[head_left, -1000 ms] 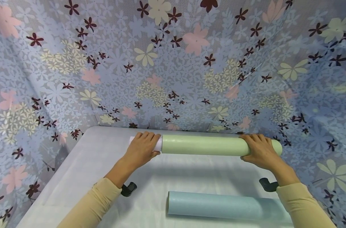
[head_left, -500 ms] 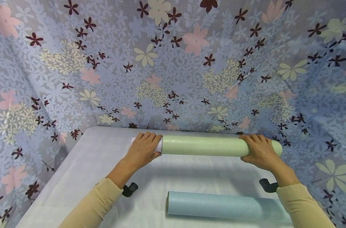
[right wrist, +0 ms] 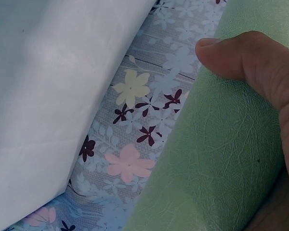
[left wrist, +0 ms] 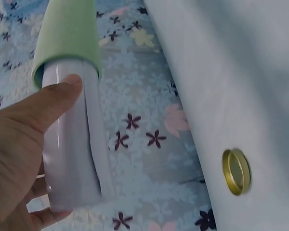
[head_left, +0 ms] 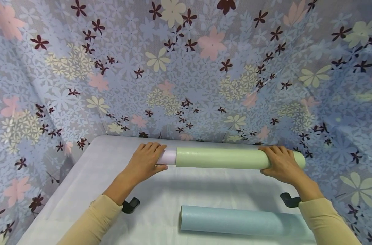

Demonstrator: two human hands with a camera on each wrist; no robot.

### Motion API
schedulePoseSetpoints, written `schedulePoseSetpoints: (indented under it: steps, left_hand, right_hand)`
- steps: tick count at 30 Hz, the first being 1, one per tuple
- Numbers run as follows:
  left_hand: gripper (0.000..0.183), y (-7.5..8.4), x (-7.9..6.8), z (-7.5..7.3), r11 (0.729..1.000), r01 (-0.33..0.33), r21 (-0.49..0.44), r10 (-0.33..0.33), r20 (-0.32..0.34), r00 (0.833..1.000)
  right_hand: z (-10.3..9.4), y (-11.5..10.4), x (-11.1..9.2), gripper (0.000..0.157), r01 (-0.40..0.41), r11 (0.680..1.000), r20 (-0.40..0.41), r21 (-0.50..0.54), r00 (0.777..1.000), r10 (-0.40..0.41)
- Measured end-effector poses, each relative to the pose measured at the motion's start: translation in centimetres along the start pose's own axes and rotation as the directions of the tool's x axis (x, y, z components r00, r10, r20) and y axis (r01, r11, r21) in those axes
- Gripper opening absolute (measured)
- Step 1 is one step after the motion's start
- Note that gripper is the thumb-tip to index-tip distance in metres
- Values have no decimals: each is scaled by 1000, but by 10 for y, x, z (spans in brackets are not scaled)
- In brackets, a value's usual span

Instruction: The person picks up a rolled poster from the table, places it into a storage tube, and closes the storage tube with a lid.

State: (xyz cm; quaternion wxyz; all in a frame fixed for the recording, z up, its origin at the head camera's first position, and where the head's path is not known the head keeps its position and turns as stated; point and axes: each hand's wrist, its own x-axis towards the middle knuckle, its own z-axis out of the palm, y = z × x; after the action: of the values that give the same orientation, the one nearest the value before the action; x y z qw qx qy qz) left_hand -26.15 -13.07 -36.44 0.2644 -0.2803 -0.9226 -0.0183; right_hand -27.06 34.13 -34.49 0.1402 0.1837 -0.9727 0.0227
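A light green tube [head_left: 219, 158] is held level above the white table. My right hand [head_left: 281, 163] grips it near its right end; in the right wrist view the thumb [right wrist: 231, 55] lies along its textured surface. Out of the tube's left mouth sticks a roll of white paper [head_left: 169, 157], narrower than the tube. My left hand [head_left: 144, 161] holds this roll a little way from the mouth. In the left wrist view the thumb presses on the paper roll [left wrist: 70, 144], whose loose edge runs lengthwise, and the fingers wrap behind it.
A light blue tube [head_left: 235, 219] lies on the white table [head_left: 82, 190] nearer to me, partly behind my right sleeve. A gold-coloured round cap [left wrist: 236, 172] lies on the table in the left wrist view. Flowered cloth [head_left: 186, 85] hangs behind and at both sides.
My left hand first edges right, then moves left, so more white paper shows between it and the tube's mouth. The green tube and my right hand stay nearly in place.
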Motion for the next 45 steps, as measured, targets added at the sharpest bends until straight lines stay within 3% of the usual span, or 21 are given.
schedulePoseSetpoints:
  steps: [12,20,25,29,37,39,45]
  left_hand:
    - [69,-33,-25,-8,973,85,-214,-97,-44,994]
    - [67,-43,-40,-6,914,157,-375,-171,-6,985]
    - [65,-44,-46,-5,851,214,-480,-217,50,975]
    - [63,-45,-48,-2,767,245,-593,-240,89,967]
    - [58,-45,-49,1,615,219,-758,-238,86,967]
    - [58,-45,-49,1,587,222,-778,-238,96,967]
    - [56,-45,-50,3,550,229,-803,-237,113,965]
  right_hand:
    - [2,4,-1,79,-6,1000,3,12,1000,6]
    - [0,6,-1,79,1,1000,-11,17,1000,-1]
    - [-2,5,-2,79,4,1000,-7,23,1000,-4]
    - [-2,5,-3,79,1,1000,4,20,1000,-1]
    - [-3,5,-5,79,0,1000,8,23,1000,0]
    - [-3,5,-5,79,2,1000,5,23,1000,-3]
    - [-4,5,-6,79,7,1000,-2,23,1000,-7]
